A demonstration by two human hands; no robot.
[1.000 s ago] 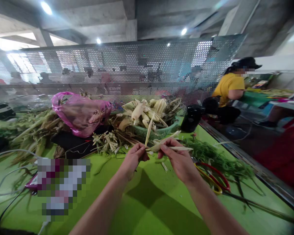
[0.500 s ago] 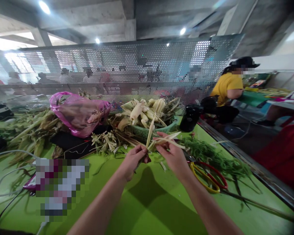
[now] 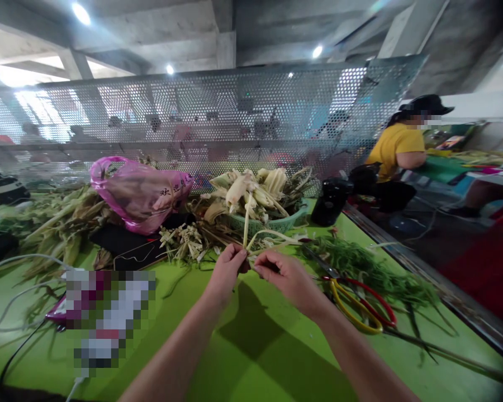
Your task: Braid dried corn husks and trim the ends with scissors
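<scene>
At the centre of a smooth, bright-green tabletop, two bare hands work close together on narrow, pale-yellow, husk-like strips. The left hand grasps the strips at their base between thumb and curled fingers; one strip stands nearly upright from this grip, while another arches out to the right above the opposite hand. The right hand is partly closed, its thumb and fingertips drawn together just beside the left fingertips; whether they pinch a strand cannot be told at this scale. Directly behind the strips is a pale-green, openwork plastic basket, heaped with cream-coloured, folded dry husks. To its left lie a cluster of short, pale, cut plant pieces and a translucent pink plastic bag bearing dark characters; to its right stands a glossy black, cylindrical container. Near the right forearm rest metal-bladed scissors with one red and one yellow loop handle, beside a loose heap of thin green plant shreds. A grey perforated metal screen spans the background, and at far right a seated person wears a yellow shirt and black cap.
</scene>
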